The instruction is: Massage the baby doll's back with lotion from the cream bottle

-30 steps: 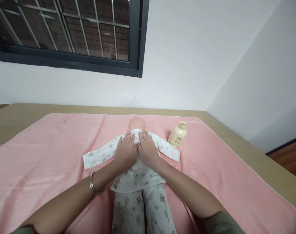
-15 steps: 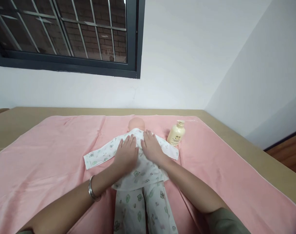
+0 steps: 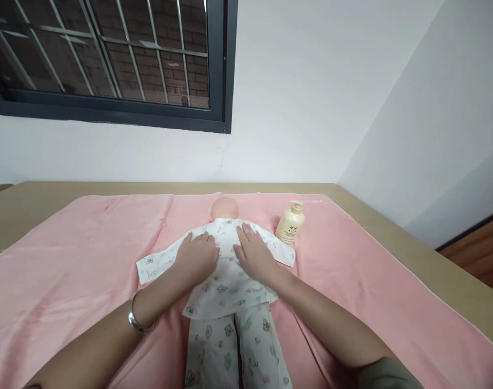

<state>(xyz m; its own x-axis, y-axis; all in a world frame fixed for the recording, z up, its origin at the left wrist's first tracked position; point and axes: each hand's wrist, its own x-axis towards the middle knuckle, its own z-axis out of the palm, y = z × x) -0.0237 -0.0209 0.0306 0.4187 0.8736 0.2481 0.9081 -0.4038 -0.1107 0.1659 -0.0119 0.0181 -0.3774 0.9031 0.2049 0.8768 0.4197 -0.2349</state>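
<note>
A baby doll (image 3: 225, 208) lies on a pink towel (image 3: 68, 259), its bald head pointing away from me. It wears a white printed top and matching trousers (image 3: 238, 346), sleeves spread out sideways. My left hand (image 3: 197, 256) lies flat on the left side of the doll's upper body, fingers stretched out. My right hand (image 3: 252, 253) rests flat on the right side, fingers slightly apart. A gap of printed cloth shows between the two hands. A silver bangle (image 3: 138, 321) circles my left wrist.
A cream pump bottle (image 3: 290, 226) stands on the towel just right of the doll's shoulder. The towel covers a tan surface (image 3: 412, 254) whose right edge drops to a wooden floor. A white wall and a barred window (image 3: 108, 54) stand behind.
My hands have slid apart, from touching at the doll's middle out toward its sides. The left hand moved left and slightly toward me.
</note>
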